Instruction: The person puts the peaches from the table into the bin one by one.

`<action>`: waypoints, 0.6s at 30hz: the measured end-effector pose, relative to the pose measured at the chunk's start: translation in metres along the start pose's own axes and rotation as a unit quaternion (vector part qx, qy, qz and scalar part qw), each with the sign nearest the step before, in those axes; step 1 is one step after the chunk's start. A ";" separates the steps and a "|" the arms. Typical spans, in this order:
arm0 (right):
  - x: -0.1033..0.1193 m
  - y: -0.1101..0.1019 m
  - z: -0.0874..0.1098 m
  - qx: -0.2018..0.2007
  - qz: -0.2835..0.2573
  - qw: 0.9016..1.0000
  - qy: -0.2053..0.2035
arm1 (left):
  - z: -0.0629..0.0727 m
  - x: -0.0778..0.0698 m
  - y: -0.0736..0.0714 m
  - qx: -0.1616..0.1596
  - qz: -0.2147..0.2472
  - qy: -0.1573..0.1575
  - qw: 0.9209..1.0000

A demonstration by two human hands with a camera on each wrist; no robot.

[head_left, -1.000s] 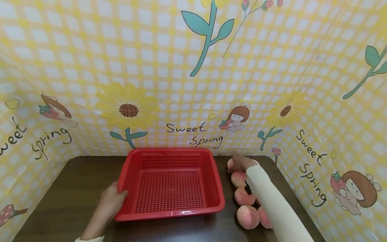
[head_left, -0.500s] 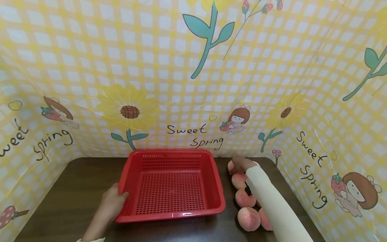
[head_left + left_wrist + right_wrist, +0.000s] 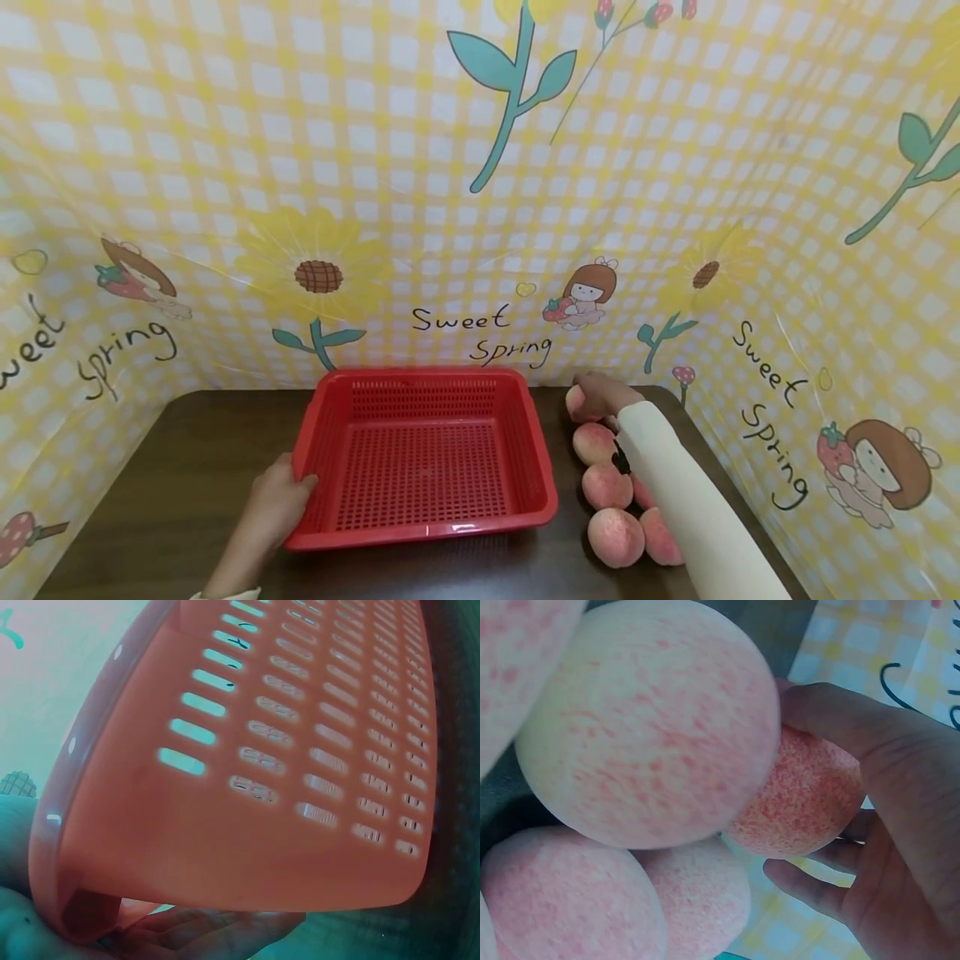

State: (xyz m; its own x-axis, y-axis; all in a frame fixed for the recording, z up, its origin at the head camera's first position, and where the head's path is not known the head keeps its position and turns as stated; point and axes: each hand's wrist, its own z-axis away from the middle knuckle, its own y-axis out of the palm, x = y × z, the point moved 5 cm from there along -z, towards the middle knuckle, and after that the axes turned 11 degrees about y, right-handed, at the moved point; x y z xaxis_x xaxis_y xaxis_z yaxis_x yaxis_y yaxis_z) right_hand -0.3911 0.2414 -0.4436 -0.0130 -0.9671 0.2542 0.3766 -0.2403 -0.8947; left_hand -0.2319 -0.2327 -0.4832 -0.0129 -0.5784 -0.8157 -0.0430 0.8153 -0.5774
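Note:
A red plastic basket (image 3: 420, 527) with slotted walls sits at the middle of the table. My left hand (image 3: 281, 500) holds its left rim, thumb over the edge; the left wrist view shows fingers (image 3: 217, 937) stretched along the outside of the basket wall. At the far right, my right hand (image 3: 603, 395) grips the farthest peach (image 3: 575, 402). Close up, that redder peach (image 3: 802, 799) lies between the thumb and the curled fingers. A paler peach (image 3: 645, 727) partly hides it in the right wrist view.
Several peaches, the nearest peach (image 3: 616, 537) among them, lie in two rows right of the basket on the dark wooden table (image 3: 202, 467). The right sleeve (image 3: 690, 508) covers part of them. A yellow checked cloth (image 3: 420, 200) hangs behind and at both sides.
My right hand has shifted slightly up and right at the far peach, and a little more of the peaches beneath it shows. My left hand and the basket stay in place.

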 end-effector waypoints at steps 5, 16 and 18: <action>-0.005 -0.007 -0.030 -0.026 0.079 0.996 0.015 | 0.001 0.004 0.001 0.003 0.004 -0.012 1.000; 0.013 -0.022 -0.020 -0.054 0.082 0.995 -0.014 | 0.001 0.002 -0.001 -0.007 -0.010 -0.002 1.000; 0.017 -0.021 -0.020 -0.057 0.083 0.995 -0.020 | 0.001 0.001 0.000 -0.009 -0.012 0.000 1.000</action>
State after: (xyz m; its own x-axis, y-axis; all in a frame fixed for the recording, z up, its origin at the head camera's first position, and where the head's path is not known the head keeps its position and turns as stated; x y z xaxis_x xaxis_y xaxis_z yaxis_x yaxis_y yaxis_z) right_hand -0.4182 0.2283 -0.4277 0.0781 -0.9906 0.1127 0.2633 -0.0886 -0.9606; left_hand -0.2308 -0.2336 -0.4842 -0.0115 -0.5977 -0.8016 -0.0608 0.8006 -0.5961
